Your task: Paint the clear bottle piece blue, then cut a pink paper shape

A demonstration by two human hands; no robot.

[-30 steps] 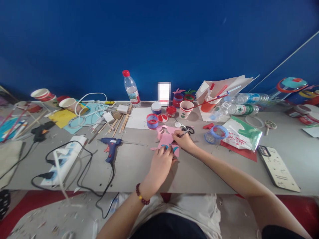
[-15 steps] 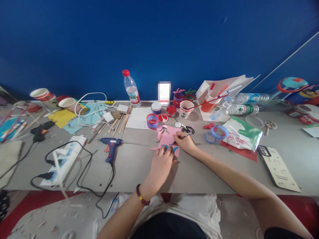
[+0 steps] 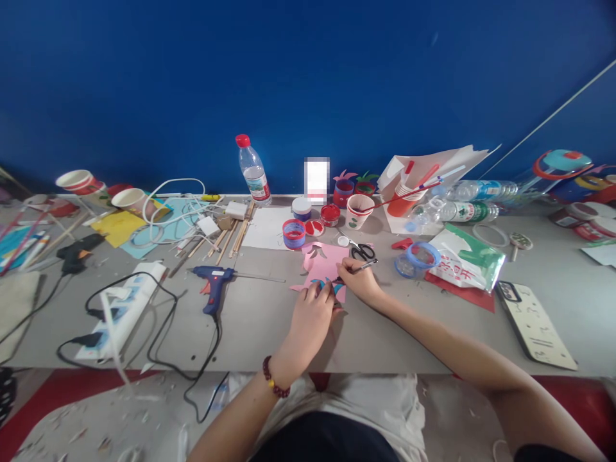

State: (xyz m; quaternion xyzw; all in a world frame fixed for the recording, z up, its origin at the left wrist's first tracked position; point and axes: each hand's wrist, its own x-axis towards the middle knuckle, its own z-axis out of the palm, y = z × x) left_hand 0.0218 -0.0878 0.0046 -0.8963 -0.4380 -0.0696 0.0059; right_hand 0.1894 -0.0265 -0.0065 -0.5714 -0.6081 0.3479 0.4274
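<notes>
A sheet of pink paper with cut-out gaps lies on the grey table in front of me. My left hand rests palm down with its fingers spread on the sheet's near part, pressing a small blue paper cut-out against it. Part of that blue piece is hidden under the fingertips. In my right hand is a dark pen, gripped between thumb and fingers, its tip down by the blue piece's edge. Black-handled scissors lie just beyond the right hand.
To the left lie a blue glue gun with its cord and a white power strip. Paint pots, a paper cup with a brush and a plastic bottle stand at the back. A phone lies at right.
My right hand has shifted slightly right and towards me with the pen, which now leans lower. The left hand stays on the blue piece.
</notes>
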